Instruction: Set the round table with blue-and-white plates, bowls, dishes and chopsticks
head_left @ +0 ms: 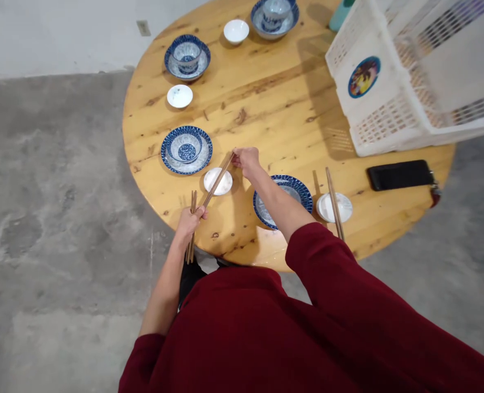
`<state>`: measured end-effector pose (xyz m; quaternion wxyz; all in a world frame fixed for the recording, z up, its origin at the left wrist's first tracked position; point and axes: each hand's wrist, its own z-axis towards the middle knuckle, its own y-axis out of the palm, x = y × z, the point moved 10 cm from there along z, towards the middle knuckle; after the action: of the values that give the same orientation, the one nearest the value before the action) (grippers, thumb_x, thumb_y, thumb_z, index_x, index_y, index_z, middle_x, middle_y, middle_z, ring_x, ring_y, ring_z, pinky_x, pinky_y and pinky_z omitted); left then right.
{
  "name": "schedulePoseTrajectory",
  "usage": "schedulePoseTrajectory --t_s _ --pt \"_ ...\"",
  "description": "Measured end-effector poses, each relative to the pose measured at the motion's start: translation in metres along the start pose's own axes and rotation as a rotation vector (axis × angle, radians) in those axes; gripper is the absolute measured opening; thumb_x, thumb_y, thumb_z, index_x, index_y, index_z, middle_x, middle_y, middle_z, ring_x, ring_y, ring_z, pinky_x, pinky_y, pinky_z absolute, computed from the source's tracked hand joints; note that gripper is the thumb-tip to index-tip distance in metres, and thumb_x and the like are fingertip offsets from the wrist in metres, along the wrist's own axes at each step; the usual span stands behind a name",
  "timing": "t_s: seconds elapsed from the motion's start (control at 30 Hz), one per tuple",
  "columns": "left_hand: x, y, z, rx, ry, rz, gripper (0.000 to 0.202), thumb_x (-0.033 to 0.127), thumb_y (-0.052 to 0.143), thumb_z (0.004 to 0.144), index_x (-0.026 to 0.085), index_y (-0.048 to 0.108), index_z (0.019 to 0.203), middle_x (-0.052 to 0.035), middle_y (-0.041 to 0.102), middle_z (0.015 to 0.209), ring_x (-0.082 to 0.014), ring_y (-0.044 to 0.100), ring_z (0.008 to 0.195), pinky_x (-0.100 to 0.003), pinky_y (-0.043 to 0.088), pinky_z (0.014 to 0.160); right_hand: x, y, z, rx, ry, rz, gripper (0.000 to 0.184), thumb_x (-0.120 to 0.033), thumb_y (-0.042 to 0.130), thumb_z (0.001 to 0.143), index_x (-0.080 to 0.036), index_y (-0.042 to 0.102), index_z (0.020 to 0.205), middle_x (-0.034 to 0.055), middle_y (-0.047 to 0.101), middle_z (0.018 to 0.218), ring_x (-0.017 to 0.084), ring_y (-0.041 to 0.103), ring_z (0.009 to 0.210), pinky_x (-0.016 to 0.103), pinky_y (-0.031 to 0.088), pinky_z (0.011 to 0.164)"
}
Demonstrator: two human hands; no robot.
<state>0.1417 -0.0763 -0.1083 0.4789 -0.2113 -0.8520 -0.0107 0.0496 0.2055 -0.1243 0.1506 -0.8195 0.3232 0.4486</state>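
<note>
My left hand (190,222) is closed around a bundle of wooden chopsticks (191,245) at the table's near left edge. My right hand (246,160) pinches the far end of another pair of chopsticks (218,179), which slants over a small white dish (224,184); the pair's near end meets my left hand. Just beyond the dish, a patterned bowl (184,148) sits on a blue-and-white plate (169,164). Under my right forearm lies a further blue-rimmed plate (305,195), partly hidden. To its right, chopsticks (334,202) rest across a small white dish (347,207).
A white plastic crate (378,123) stands on the right of the round wooden table (266,114). Near it lie a black phone (401,175) and, farther back, a green bottle (339,16). More bowls on plates (203,65) and small white bowls (236,31) line the far left.
</note>
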Motion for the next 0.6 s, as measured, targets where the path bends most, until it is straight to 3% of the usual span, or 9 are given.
schedulePoseTrajectory --t_s 0.37,0.6 --pt "0.006 -0.005 0.015 -0.097 0.026 0.037 0.035 0.049 0.064 0.081 0.015 0.067 0.071 -0.0065 0.068 0.067 -0.0142 0.051 0.059 -0.027 0.037 0.058 0.005 -0.003 0.004 0.06 -0.02 0.036 0.029 -0.01 0.06 0.089 -0.019 0.052 0.064 -0.0048 0.054 0.054 0.009 0.056 0.05 0.02 0.048 0.052" --pt "0.007 -0.013 0.027 -0.103 0.036 0.089 0.033 0.046 0.065 0.08 0.016 0.067 0.066 -0.0084 0.072 0.073 -0.0156 0.056 0.064 -0.027 0.039 0.061 0.006 -0.014 0.001 0.1 -0.033 0.048 0.025 -0.01 0.058 0.09 -0.019 0.052 0.067 -0.0056 0.054 0.054 0.009 0.057 0.051 0.018 0.05 0.052"
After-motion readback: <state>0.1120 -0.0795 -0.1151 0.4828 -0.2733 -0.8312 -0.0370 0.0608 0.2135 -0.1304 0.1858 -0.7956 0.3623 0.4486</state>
